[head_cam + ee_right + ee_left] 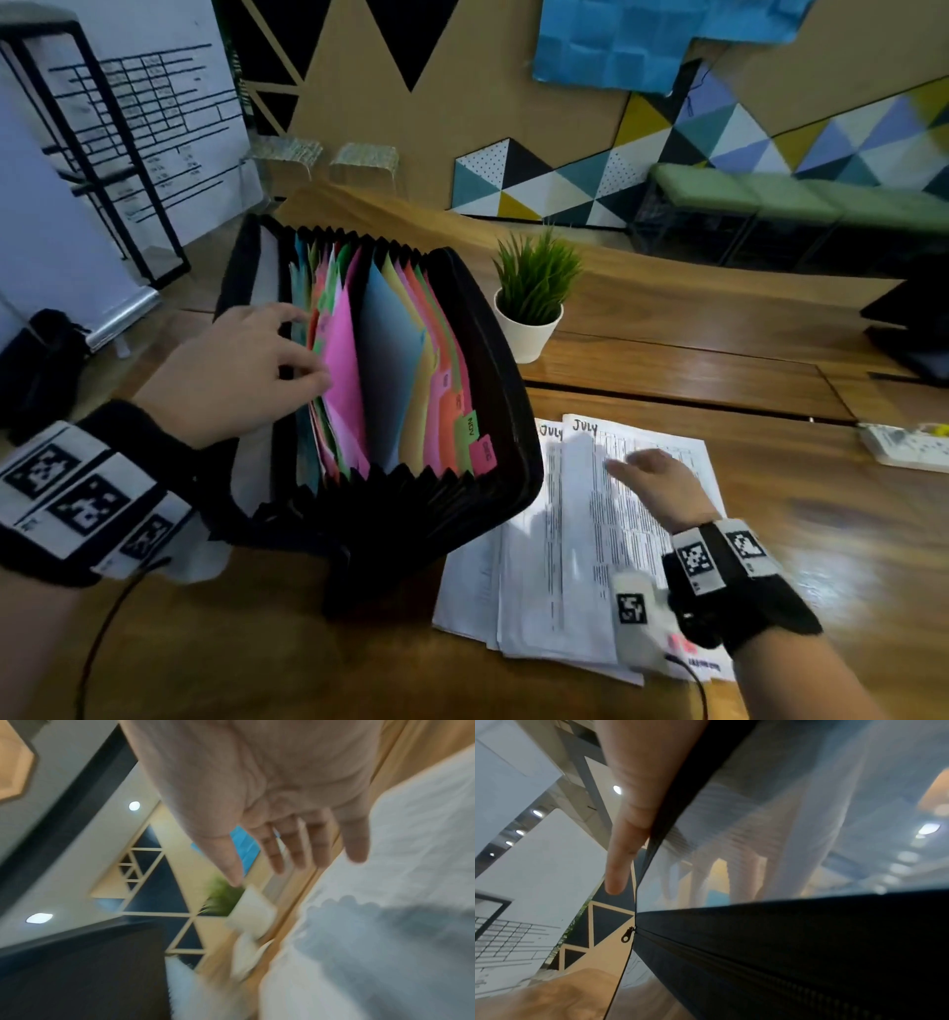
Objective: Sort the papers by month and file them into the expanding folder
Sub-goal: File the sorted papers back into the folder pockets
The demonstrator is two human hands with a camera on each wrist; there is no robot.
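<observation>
Fingers of the left hand spread the expanding folder's coloured dividers, while the right hand lay flat, fingers straight, on the July papers.

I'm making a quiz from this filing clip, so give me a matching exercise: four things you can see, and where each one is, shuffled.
Things:
1. left hand
2. right hand
3. potted plant
4. DEC tab

Places:
A. flat over the July papers
B. behind the papers, beside the expanding folder
C. the folder's right end
D. fingers among the coloured dividers

Pairs: 1-D, 2-A, 3-B, 4-C
</observation>
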